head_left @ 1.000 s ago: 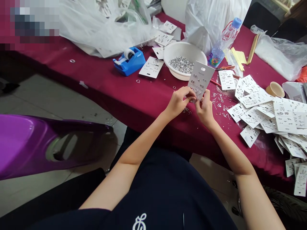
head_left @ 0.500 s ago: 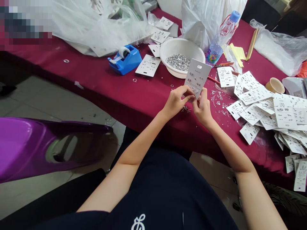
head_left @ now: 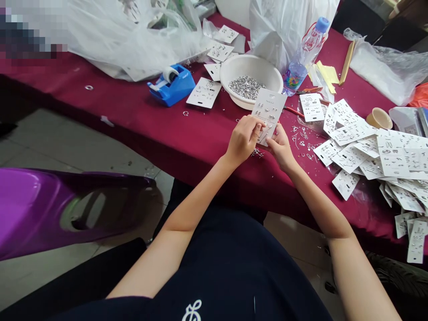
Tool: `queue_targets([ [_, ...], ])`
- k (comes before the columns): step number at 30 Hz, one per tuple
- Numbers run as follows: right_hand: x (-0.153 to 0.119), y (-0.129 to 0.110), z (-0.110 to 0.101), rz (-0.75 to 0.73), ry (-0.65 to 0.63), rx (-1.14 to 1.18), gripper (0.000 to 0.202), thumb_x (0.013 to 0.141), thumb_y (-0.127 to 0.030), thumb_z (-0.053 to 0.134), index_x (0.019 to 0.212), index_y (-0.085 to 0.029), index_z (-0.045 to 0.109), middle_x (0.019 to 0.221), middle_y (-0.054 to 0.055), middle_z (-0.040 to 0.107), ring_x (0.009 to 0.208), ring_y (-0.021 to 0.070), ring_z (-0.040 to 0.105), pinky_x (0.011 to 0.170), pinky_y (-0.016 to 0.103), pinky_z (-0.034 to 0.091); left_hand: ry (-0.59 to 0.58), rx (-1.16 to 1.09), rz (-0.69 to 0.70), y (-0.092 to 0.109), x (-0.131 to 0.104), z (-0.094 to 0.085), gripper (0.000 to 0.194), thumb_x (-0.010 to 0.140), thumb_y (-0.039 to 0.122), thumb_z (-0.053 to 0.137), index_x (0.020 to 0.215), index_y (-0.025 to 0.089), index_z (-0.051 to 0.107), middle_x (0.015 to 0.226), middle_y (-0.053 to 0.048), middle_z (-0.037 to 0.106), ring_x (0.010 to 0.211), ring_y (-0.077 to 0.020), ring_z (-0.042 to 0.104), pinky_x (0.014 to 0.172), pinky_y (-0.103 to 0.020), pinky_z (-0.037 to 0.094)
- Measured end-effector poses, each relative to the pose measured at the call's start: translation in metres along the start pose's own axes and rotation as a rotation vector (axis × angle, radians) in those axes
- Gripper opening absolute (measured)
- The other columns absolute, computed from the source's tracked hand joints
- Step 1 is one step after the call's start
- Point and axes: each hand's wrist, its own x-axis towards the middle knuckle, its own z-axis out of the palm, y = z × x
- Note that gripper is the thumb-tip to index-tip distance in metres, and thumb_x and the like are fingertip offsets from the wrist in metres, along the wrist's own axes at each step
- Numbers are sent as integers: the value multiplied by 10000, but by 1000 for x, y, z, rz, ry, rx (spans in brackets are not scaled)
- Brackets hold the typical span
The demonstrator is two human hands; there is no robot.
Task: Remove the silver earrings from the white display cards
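Observation:
A white earring card [head_left: 267, 108] with rows of small metal earrings is tilted up in front of me, printed face towards me. My right hand [head_left: 281, 149] grips its lower right corner between thumb and fingers. Across the card's lower left part lies my left hand [head_left: 243, 137], its fingers curled and closed against the thumb; what they pinch, if anything, is too small to make out. Just behind the card stands a white bowl [head_left: 230, 94] with many small metal pieces [head_left: 245, 86]. Loose earring parts [head_left: 302, 139] lie on the cloth to the right, and a little heap [head_left: 257, 153] is below my hands.
Many filled earring cards [head_left: 354, 151] are piled on the right of the dark red cloth [head_left: 140, 116]. A blue tape dispenser [head_left: 174, 87] and another card [head_left: 203, 92] are left of the bowl. A plastic bottle [head_left: 297, 71] leans behind it. A purple stool [head_left: 33, 209] is at left.
My left hand has risen over the card's front from its bottom edge, fingers curled. The card has dropped slightly and tipped back, with my right hand still on its lower right.

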Motion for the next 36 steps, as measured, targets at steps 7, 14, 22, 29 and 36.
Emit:
queue_targets([
  [7, 0, -5, -2, 63, 24, 111, 582, 709, -449, 731, 1164, -276, 412, 1265, 56, 670, 1159, 246, 682, 1024, 463, 584, -14, 135, 11, -10, -3, 1, 325, 1021, 436, 379, 1053, 188, 586, 1020, -109, 649, 991, -254, 596, 937, -421, 455],
  [14, 22, 21, -7, -73, 61, 165, 642, 616, -565, 805, 1080, -237, 507, 1311, 82, 643, 1251, 248, 620, 1091, 383, 536, -134, 63, -25, -13, -5, -2, 268, 967, 434, 498, 1075, 207, 589, 1045, -122, 629, 1049, -310, 564, 1019, -509, 397],
  [22, 16, 6, -15, 28, 57, 153, 414, 768, -443, 697, 1088, -232, 541, 1229, 50, 674, 1118, 223, 663, 909, 345, 621, -77, 30, -18, -8, -5, -1, 209, 973, 394, 486, 1034, 259, 633, 1036, -113, 636, 1055, -312, 539, 1099, -545, 311],
  [29, 13, -14, -27, 78, 144, 126, 302, 895, -247, 501, 1190, -180, 483, 1202, 70, 643, 951, 183, 693, 808, 365, 643, -46, -69, 168, 27, -7, -4, 179, 960, 197, 499, 1015, 256, 659, 934, -63, 679, 910, -231, 571, 916, -422, 416],
  [36, 11, -19, -28, 50, 83, 150, 325, 890, -274, 538, 1205, -204, 499, 1169, 44, 661, 1023, 190, 676, 818, 357, 660, -1754, -1160, 245, 166, -73, 11, 295, 1008, 324, 420, 1007, 179, 677, 1058, -78, 738, 981, -174, 683, 911, -271, 545],
])
